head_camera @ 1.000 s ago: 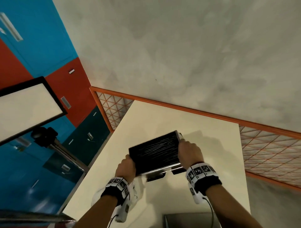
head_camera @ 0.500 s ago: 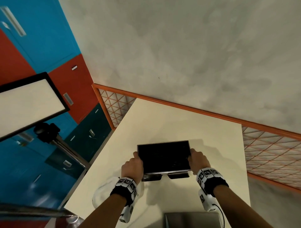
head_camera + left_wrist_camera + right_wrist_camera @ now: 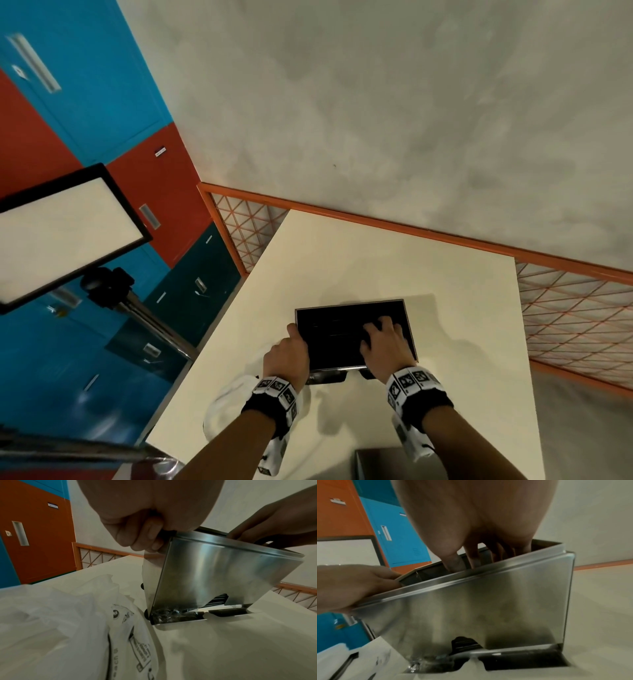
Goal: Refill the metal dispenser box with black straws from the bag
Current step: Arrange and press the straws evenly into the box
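The metal dispenser box [image 3: 349, 306] stands on the cream table [image 3: 376, 260], its open top filled with black straws [image 3: 329, 339]. My left hand [image 3: 294, 337] grips the box's left rim, fingers curled over the edge [image 3: 147, 536]. My right hand [image 3: 376, 330] reaches into the box's right half, with spread fingers lying on the straws [image 3: 474, 558]. Straw ends show in the box's front slot [image 3: 217, 600]. The white plastic bag [image 3: 229, 401] lies crumpled at the table's left edge, just behind my left wrist [image 3: 68, 628].
A grey metal piece [image 3: 380, 464] lies at the table's near edge. A lit light panel on a tripod [image 3: 65, 229] stands to the left, off the table. Orange mesh railing [image 3: 575, 325] runs behind and to the right. Bare tabletop lies beyond the box.
Both hands turned the tilted box level and set it down. My right hand then left the box's right side and moved onto the straws inside; the left stays on the left rim.
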A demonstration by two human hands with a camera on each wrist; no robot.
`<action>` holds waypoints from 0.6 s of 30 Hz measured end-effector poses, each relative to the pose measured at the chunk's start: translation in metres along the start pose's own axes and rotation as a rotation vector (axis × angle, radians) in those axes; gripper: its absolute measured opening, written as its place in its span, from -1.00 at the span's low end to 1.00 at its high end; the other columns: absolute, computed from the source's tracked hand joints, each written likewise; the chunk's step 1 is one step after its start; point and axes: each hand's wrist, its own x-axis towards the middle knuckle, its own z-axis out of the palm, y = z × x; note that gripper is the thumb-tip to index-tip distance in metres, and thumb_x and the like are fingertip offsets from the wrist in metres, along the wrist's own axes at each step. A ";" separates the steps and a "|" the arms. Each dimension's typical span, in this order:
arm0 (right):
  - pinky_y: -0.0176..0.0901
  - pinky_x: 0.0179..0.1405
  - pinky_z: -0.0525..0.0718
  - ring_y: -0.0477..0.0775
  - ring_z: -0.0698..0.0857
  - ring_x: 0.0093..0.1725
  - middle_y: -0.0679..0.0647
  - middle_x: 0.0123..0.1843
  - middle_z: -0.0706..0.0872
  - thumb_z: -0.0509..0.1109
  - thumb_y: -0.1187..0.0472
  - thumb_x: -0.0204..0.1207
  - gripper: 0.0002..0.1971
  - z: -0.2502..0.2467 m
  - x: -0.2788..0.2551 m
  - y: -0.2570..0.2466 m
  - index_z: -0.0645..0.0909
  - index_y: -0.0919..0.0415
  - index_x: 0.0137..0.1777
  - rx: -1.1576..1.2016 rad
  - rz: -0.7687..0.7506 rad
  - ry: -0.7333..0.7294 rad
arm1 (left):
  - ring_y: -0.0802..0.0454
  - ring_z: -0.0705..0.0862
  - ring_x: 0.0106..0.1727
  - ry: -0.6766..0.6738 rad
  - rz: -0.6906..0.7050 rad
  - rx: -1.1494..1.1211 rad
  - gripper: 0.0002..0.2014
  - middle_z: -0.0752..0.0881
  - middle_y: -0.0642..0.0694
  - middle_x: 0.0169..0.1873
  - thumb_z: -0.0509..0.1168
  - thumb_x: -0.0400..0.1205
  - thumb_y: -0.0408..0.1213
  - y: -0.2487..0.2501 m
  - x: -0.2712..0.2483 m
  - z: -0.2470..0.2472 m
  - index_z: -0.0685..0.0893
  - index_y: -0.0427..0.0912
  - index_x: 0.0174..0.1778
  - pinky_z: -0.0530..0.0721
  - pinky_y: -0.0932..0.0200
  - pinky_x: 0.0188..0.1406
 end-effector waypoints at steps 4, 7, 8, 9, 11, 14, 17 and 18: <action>0.12 0.43 0.50 0.36 0.38 0.49 0.31 0.56 0.24 0.18 0.08 0.67 -0.46 0.000 0.004 0.002 0.23 0.22 0.61 0.115 0.127 0.071 | -0.28 0.76 0.11 -0.003 -0.007 0.009 -0.71 0.76 -0.20 0.09 0.05 0.70 -0.34 0.001 0.001 0.000 0.35 -0.21 0.35 0.64 -0.06 0.01; 0.15 0.42 0.48 0.41 0.37 0.53 0.40 0.63 0.19 0.18 0.08 0.69 -0.31 0.001 0.013 0.000 -0.01 0.32 0.70 0.240 0.235 0.004 | -0.27 0.77 0.10 -0.002 -0.007 0.018 -0.72 0.76 -0.20 0.08 0.06 0.69 -0.35 0.002 0.002 0.001 0.35 -0.21 0.33 0.65 -0.06 0.00; 0.15 0.39 0.49 0.41 0.39 0.53 0.40 0.63 0.22 0.19 0.09 0.69 -0.30 0.001 0.018 -0.001 -0.04 0.34 0.70 0.279 0.258 -0.002 | -0.28 0.76 0.10 -0.002 -0.006 0.019 -0.72 0.76 -0.20 0.08 0.07 0.69 -0.35 0.001 0.002 0.001 0.35 -0.21 0.32 0.66 -0.07 0.00; 0.15 0.34 0.52 0.41 0.42 0.50 0.41 0.61 0.26 0.20 0.10 0.69 -0.30 0.000 0.022 -0.002 -0.03 0.35 0.70 0.319 0.284 0.003 | -0.28 0.76 0.09 -0.003 -0.004 0.018 -0.72 0.76 -0.21 0.08 0.07 0.69 -0.35 0.001 0.001 0.001 0.35 -0.22 0.32 0.66 -0.08 0.00; 0.12 0.22 0.57 0.42 0.51 0.43 0.41 0.56 0.36 0.23 0.11 0.68 -0.31 -0.003 0.031 -0.003 0.03 0.38 0.68 0.395 0.350 0.027 | -0.28 0.76 0.10 -0.003 0.001 0.017 -0.71 0.76 -0.21 0.08 0.08 0.69 -0.34 0.001 0.000 0.001 0.34 -0.22 0.33 0.65 -0.08 0.00; 0.08 0.18 0.57 0.42 0.54 0.39 0.41 0.50 0.44 0.25 0.12 0.67 -0.37 -0.005 0.037 -0.004 0.16 0.40 0.63 0.461 0.409 0.047 | -0.29 0.75 0.11 -0.008 -0.007 0.010 -0.71 0.75 -0.22 0.09 0.07 0.69 -0.33 0.000 0.000 0.002 0.34 -0.22 0.35 0.64 -0.08 0.02; 0.07 0.17 0.56 0.43 0.56 0.34 0.41 0.44 0.48 0.24 0.15 0.67 -0.47 -0.002 0.038 -0.003 0.29 0.41 0.56 0.458 0.387 0.072 | -0.29 0.75 0.10 -0.007 -0.009 0.004 -0.71 0.75 -0.22 0.09 0.06 0.69 -0.33 0.001 0.002 0.002 0.34 -0.22 0.34 0.64 -0.08 0.01; 0.07 0.16 0.57 0.43 0.58 0.31 0.40 0.42 0.49 0.24 0.16 0.67 -0.52 -0.002 0.038 -0.002 0.34 0.40 0.51 0.458 0.377 0.087 | -0.29 0.75 0.10 -0.011 -0.010 0.003 -0.71 0.75 -0.22 0.09 0.06 0.69 -0.33 0.001 0.002 0.001 0.33 -0.22 0.34 0.64 -0.08 0.00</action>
